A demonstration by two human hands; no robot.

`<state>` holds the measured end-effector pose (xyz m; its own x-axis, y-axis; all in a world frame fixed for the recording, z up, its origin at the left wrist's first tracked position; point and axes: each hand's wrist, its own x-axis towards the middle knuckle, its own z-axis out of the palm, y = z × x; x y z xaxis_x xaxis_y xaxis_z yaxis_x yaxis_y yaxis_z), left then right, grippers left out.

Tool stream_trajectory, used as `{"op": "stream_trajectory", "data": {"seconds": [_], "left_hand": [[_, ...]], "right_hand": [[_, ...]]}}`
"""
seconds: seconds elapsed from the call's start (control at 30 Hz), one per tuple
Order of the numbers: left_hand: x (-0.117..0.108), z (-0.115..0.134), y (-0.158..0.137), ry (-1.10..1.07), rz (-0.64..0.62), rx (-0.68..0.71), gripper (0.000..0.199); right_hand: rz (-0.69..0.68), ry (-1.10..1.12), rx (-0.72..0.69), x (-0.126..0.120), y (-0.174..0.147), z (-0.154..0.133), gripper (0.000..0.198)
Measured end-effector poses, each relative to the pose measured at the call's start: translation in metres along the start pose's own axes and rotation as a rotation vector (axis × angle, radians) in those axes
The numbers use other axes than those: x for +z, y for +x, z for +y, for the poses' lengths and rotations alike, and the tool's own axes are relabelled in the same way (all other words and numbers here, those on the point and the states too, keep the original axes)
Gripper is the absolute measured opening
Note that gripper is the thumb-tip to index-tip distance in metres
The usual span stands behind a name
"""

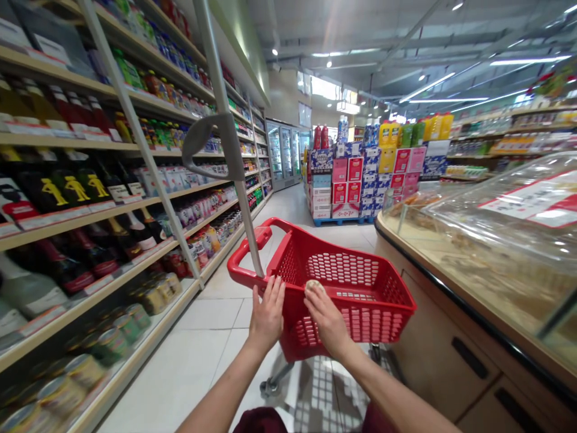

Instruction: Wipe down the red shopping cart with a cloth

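Observation:
A red plastic shopping cart (360,300) with perforated sides stands in front of me. My left hand (267,313) lies against its near rim, below the red handle (238,258), with the fingers stretched out and nothing visible in them. Farther right along the same rim, my right hand (329,319) has its fingers closed over a small pale, crumpled-looking piece (314,287); its exact kind is unclear. A grey pole (250,216) with a dark grey hook-shaped grip (232,147) rises from the handle end. The cart's visible inside holds nothing I can make out.
Shelves of bottles and cans (135,150) line the left. On the right stands a wooden counter (451,349) with clear covers. Stacked drink cartons (347,180) on a blue pallet (345,221) stand ahead, with glass-door fridges (283,150) beyond. A cart wheel (269,388) rests on the tiles.

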<state>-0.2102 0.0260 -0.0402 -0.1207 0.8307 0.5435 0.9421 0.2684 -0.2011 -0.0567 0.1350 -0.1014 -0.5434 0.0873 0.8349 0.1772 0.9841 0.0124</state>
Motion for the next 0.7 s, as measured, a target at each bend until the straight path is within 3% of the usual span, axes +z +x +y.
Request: {"op": "stream_trajectory", "data": {"seconds": [0.17, 0.33, 0.47, 0.57, 0.7], "left_hand": [[-0.001, 0.003, 0.001, 0.01, -0.017, -0.01, 0.059], [0.008, 0.026, 0.006, -0.006, -0.05, 0.073, 0.061], [0.019, 0.049, 0.008, -0.032, -0.099, 0.146, 0.061], [0.023, 0.056, 0.008, -0.045, -0.121, 0.131, 0.06], [0.024, 0.065, 0.014, -0.055, -0.114, 0.121, 0.06]], "right_hand": [[-0.106, 0.02, -0.021, 0.003, -0.039, 0.002, 0.034], [-0.029, -0.011, 0.067, -0.018, -0.032, 0.015, 0.034], [-0.048, -0.074, 0.014, -0.026, -0.054, 0.024, 0.033], [-0.083, -0.058, 0.037, -0.035, -0.066, 0.027, 0.033], [-0.004, -0.065, 0.136, -0.042, -0.055, 0.036, 0.036]]}}
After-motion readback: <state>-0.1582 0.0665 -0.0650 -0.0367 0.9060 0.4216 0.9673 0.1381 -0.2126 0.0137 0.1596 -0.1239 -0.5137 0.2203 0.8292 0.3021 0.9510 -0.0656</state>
